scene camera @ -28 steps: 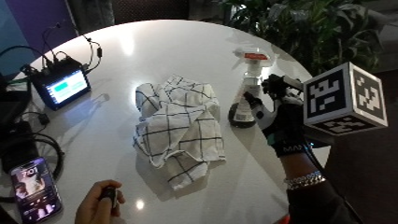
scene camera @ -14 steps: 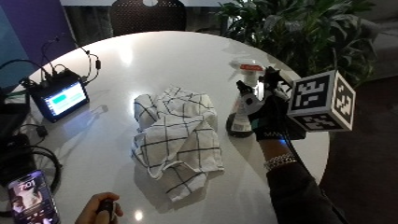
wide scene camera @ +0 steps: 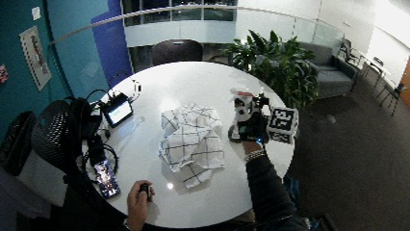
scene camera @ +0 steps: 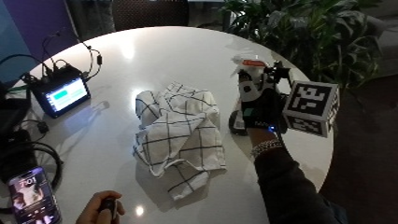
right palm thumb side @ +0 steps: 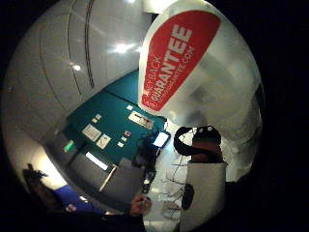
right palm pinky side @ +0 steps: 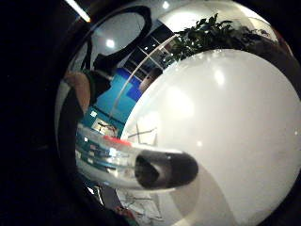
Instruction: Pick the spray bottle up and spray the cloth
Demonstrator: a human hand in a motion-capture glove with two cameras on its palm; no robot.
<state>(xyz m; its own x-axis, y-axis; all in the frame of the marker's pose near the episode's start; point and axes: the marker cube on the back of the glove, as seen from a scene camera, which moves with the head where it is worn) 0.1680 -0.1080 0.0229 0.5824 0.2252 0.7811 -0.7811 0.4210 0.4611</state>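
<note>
The right hand (scene camera: 264,109) has its grip wrapped round the spray bottle (scene camera: 247,93), standing upright on the white worktop (scene camera: 155,56) just beside the checked cloth (scene camera: 177,128). Smooth plastic looks slippery; I'd hold the neck, finger reaching the trigger.

Cloth (scene camera: 177,135) lies mid-table (scene camera: 155,56). Spray bottle (scene camera: 245,95) stands just right of it, my right hand (scene camera: 264,112) around it. Monitor (scene camera: 60,92) far left, phone (scene camera: 34,196) near left edge, my left hand (scene camera: 99,212) at near edge. Plant (scene camera: 298,32) behind the table.
</note>
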